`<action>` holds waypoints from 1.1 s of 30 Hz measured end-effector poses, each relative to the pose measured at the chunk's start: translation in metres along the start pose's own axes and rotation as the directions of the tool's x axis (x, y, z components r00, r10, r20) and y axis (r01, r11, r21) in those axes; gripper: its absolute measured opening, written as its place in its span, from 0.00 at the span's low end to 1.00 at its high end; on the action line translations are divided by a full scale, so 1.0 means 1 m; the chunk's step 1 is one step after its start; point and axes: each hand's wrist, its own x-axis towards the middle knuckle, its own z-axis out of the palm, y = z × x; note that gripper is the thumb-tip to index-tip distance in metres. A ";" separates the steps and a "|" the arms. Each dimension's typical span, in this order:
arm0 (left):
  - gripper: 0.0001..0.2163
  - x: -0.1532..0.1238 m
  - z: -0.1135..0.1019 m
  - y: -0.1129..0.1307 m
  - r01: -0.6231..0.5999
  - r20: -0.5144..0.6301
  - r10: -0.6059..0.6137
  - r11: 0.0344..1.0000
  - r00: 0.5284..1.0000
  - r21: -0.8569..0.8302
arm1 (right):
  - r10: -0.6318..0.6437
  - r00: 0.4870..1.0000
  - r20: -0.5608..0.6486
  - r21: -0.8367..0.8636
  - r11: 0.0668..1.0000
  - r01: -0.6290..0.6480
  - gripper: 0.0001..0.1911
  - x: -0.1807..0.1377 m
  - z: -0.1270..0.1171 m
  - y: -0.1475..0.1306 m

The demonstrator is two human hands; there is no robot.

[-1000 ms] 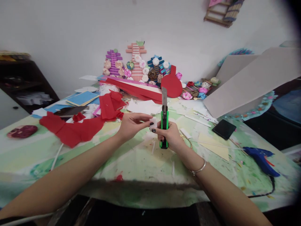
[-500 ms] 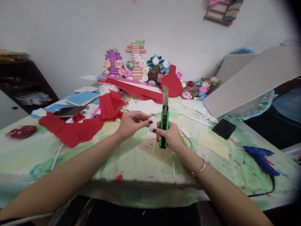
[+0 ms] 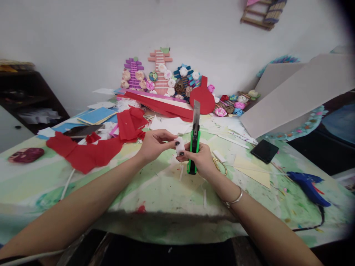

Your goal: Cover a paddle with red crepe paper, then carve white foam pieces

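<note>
My right hand (image 3: 201, 159) is wrapped round a green and black utility knife (image 3: 194, 142), held upright with its long blade pushed out and pointing up. My left hand (image 3: 154, 144) pinches a small white rolled piece of paper (image 3: 180, 146) between fingertips. The thumb of my right hand also touches that piece, just left of the knife's handle. Both hands hover above the paint-stained green table (image 3: 155, 192) near its middle.
Red paper pieces (image 3: 88, 149) lie left of my hands, white scraps (image 3: 172, 125) behind them. Paper flower crafts (image 3: 162, 77) stand by the wall. Scissors (image 3: 219, 164), a black phone (image 3: 264, 151), a blue glue gun (image 3: 307, 184) and grey card sheets (image 3: 291, 96) are on the right.
The knife has tilted slightly to the right and risen a little. The white piece has turned in my fingertips from flat to a rounder roll. My arms have hardly moved.
</note>
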 end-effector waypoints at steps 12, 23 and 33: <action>0.10 0.000 0.002 -0.001 0.049 -0.007 -0.049 0.998 0.999 0.049 | 0.057 0.998 0.035 0.036 0.998 -0.059 0.19 0.001 0.001 -0.001; 0.12 0.001 0.000 0.002 0.151 0.057 -0.148 0.986 0.987 -0.069 | 0.153 0.986 0.063 0.097 0.983 -0.159 0.18 0.002 0.001 -0.004; 0.12 0.005 -0.006 0.000 0.181 0.131 -0.158 0.967 0.979 -0.180 | 0.154 0.982 0.106 0.071 0.984 -0.162 0.16 -0.001 0.000 -0.006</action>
